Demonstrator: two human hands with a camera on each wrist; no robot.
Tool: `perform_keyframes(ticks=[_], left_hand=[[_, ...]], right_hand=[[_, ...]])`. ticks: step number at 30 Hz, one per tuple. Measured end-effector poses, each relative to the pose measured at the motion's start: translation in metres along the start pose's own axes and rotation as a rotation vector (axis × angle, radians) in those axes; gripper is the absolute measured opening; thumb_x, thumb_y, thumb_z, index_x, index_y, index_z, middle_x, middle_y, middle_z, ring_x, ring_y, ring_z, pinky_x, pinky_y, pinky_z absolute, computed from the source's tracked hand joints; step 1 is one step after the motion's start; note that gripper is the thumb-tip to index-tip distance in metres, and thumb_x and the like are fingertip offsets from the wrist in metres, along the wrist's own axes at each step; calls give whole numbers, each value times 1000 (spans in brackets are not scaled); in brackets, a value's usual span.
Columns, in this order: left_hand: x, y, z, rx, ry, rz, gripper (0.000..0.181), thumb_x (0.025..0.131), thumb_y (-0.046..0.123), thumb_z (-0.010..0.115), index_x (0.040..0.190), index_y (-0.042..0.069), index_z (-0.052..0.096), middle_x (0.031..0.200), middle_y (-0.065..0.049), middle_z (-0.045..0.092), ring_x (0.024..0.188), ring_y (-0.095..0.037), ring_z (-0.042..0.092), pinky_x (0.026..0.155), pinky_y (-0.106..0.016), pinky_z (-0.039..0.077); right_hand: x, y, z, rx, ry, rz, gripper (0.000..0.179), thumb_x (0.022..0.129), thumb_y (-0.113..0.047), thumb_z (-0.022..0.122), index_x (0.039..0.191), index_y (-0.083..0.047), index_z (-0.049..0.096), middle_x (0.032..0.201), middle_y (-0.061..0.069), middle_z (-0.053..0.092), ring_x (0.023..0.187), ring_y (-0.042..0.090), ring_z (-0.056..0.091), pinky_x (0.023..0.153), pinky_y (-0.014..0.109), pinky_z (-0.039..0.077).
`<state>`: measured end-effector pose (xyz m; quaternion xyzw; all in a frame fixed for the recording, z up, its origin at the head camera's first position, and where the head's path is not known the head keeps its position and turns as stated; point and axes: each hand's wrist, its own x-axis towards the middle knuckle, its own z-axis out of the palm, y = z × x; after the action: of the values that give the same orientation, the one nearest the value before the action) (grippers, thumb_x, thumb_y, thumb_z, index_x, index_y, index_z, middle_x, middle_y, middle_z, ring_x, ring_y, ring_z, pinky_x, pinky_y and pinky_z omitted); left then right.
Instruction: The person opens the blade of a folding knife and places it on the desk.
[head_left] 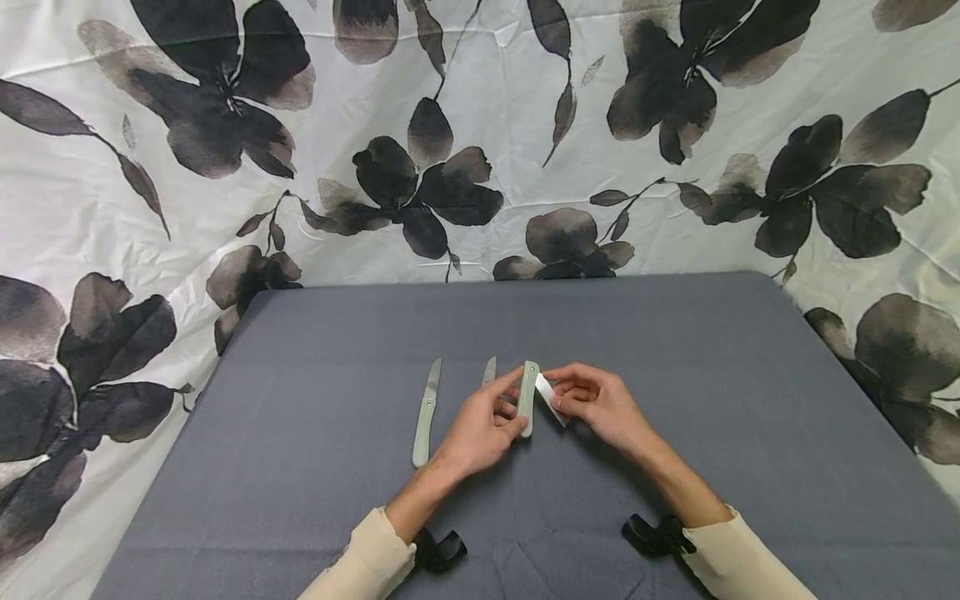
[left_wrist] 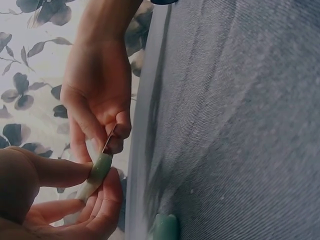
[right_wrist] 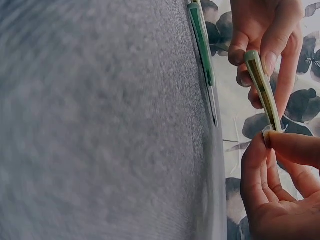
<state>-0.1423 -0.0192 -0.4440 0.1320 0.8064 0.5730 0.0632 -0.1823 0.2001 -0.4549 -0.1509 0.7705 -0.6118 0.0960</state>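
Observation:
A folding knife with a pale green handle (head_left: 527,400) is held above the grey table, its blade (head_left: 553,402) partly swung out. My left hand (head_left: 480,427) grips the handle between thumb and fingers. The blade is pinched by the thumb and fingers of my right hand (head_left: 606,410). From the right wrist, the open slot along the handle (right_wrist: 262,85) faces the camera. On the table left of my hands lies another knife (head_left: 425,421), unfolded, blade pointing away. A third knife (head_left: 490,370) shows only its blade; my left hand hides the rest.
The grey cloth-covered table (head_left: 712,333) extends around my hands. Behind it hangs a white curtain (head_left: 300,225) with dark flower prints. Black straps (head_left: 442,552) sit at both wrists near the cream sleeves (head_left: 367,554).

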Motion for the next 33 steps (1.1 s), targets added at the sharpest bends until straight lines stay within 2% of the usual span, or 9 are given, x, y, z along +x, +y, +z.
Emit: perform_keyframes(ticks=[11,20,33], left_hand=[[2,1,-3,26,-34,-16,69,93,-6,68,157,7,45,128,-20,62,90,-14,66,68,-17,53],[1,2,-4,21,-56,-22,69,92,-6,68,157,7,46,128,-20,62,90,-15,65,66,-18,53],[-1,2,-8,56,-83,-15,69,93,-5,68,157,7,46,126,-19,62,90,-13,64,68,-19,53]], right_hand=[[1,-1,-6,-47,2,19,33,93,2,71,126,2,71,100,26,72,72,8,67,62,29,55],[-2,-1,-10,-72,12,30,34,92,3,69,126,0,72,99,23,72,80,6,68,67,25,55],[-2,-4,-11,-146,15,40,32,95,-2,68,127,-6,74,105,19,72,82,10,63,64,28,47]])
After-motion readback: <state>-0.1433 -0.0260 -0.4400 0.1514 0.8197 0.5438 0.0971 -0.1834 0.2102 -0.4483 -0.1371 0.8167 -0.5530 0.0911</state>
